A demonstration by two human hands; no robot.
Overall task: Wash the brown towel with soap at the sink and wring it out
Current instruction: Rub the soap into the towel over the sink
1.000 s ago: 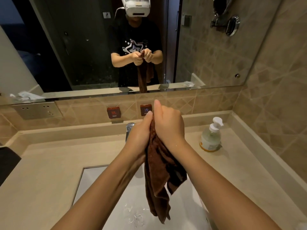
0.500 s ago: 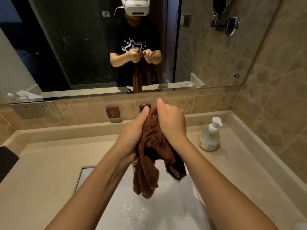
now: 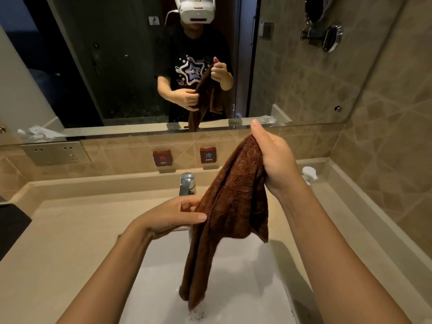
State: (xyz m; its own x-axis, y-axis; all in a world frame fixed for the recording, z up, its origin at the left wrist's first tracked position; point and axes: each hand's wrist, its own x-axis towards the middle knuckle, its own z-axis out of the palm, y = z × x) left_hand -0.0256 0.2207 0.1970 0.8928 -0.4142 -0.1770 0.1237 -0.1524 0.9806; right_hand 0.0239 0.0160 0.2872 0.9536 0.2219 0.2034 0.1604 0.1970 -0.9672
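The brown towel hangs wet over the white sink, stretched between my two hands. My right hand grips its top corner, raised high in front of the backsplash. Lower and to the left, my left hand pinches the towel's left edge between thumb and fingers. The towel's long tail drips into the basin. The chrome faucet stands just behind my left hand. The soap pump bottle is mostly hidden behind my right wrist.
A beige counter surrounds the sink, with a raised ledge along the tiled wall. HOT and COLD tags sit on the backsplash. A dark object lies at the counter's left edge. The mirror shows a person holding the towel.
The towel was bunched between both hands; now my right hand has lifted up and right, my left hand has dropped, and the towel is spread out between them.
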